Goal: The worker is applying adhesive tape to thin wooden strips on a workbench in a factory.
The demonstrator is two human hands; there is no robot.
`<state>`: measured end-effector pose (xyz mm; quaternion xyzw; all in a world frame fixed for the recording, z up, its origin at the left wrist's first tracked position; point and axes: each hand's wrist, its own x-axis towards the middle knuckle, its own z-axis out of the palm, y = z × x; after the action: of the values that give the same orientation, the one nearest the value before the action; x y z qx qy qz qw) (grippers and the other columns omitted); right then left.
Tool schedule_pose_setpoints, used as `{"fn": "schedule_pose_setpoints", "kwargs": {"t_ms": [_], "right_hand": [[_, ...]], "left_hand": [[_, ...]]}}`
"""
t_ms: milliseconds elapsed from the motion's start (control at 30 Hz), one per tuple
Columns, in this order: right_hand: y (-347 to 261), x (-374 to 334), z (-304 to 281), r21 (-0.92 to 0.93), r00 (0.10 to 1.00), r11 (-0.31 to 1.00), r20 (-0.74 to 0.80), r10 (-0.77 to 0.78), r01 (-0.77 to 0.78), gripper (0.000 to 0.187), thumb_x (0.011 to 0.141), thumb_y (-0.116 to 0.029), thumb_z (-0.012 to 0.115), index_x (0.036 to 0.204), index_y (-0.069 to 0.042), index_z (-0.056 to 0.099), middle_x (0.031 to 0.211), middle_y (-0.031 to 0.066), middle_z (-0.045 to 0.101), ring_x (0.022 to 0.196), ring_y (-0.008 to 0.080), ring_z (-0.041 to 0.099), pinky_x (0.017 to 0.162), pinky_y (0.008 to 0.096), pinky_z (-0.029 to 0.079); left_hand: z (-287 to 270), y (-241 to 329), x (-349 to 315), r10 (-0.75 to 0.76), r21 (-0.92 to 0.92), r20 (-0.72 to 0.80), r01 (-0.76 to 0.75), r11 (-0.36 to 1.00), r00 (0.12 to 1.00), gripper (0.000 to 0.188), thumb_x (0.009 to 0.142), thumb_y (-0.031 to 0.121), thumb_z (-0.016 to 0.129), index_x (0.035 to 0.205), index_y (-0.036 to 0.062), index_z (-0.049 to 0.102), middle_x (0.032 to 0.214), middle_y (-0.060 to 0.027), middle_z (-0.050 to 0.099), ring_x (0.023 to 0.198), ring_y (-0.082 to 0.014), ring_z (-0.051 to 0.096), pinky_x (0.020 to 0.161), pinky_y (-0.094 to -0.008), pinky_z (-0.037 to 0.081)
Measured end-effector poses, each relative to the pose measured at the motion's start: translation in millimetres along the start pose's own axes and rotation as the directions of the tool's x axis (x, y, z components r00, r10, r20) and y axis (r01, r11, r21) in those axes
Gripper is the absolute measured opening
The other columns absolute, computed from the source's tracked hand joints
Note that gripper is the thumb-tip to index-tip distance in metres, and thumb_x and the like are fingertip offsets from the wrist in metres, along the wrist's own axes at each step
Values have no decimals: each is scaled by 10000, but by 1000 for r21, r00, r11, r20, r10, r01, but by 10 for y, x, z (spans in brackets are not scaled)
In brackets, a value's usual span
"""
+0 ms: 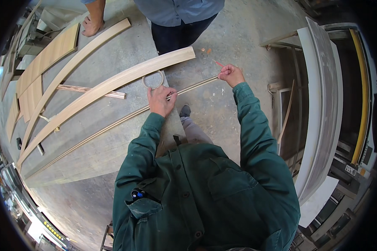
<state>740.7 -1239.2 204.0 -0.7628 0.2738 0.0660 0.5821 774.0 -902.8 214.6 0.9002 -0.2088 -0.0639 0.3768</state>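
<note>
A bundle of long, thin wooden strips (125, 114) runs slantwise across the grey table and out past its right edge. My left hand (161, 101) is closed round the strips near that edge. Just beyond its fingers is a pale ring (153, 79), perhaps a roll of tape; I cannot tell whether the hand touches it. At the strips' far right end, over the floor, my right hand (231, 75) is closed in a pinch. A slim red pencil (218, 63) sticks out from its fingers, which also meet the strip ends.
Curved wooden boards (113, 83) and flat wooden panels (46, 62) lie on the table (125, 163). A short strip bundle (90, 90) passes beneath one board. Across the table, a person in a blue shirt leans a hand (92, 26) on it. Large sheets (322, 108) stand at the right.
</note>
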Motion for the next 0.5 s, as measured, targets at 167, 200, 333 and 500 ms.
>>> {"fn": "schedule_pose_setpoints", "kwargs": {"t_ms": [167, 200, 333, 500], "right_hand": [[-92, -23, 1, 49, 999, 998, -4, 40, -40, 286, 687, 43, 768, 876, -27, 566, 747, 69, 688, 709, 126, 653, 748, 275, 524], [-71, -20, -6, 49, 999, 998, -6, 40, -40, 286, 687, 43, 768, 876, -27, 566, 747, 69, 688, 709, 126, 653, 748, 275, 524], [-47, -35, 23, 21, 999, 1000, -44, -6, 7, 304, 677, 41, 775, 866, -36, 550, 748, 75, 687, 706, 135, 658, 684, 271, 531], [4, -53, 63, 76, 995, 996, -96, -31, 38, 311, 672, 50, 766, 861, -39, 536, 749, 78, 684, 692, 133, 655, 668, 271, 530]], "left_hand": [[-19, -17, -19, 38, 19, 14, -38, 999, 999, 128, 774, 266, 715, 887, 208, 699, 887, 8, 584, 980, -210, 569, 1101, -570, 201], [-23, -13, -20, 39, 18, 15, -39, 999, 999, 128, 774, 266, 715, 887, 208, 699, 887, 8, 584, 980, -210, 569, 1101, -570, 201], [-46, -11, -28, 55, 36, 30, -56, 998, 998, 159, 751, 266, 739, 895, 212, 699, 904, 4, 582, 1001, -215, 562, 1104, -571, 194], [-35, -22, -25, 67, 43, 26, -68, 997, 997, 191, 725, 256, 766, 899, 213, 699, 906, 5, 580, 1002, -216, 560, 1104, -573, 196]]}}
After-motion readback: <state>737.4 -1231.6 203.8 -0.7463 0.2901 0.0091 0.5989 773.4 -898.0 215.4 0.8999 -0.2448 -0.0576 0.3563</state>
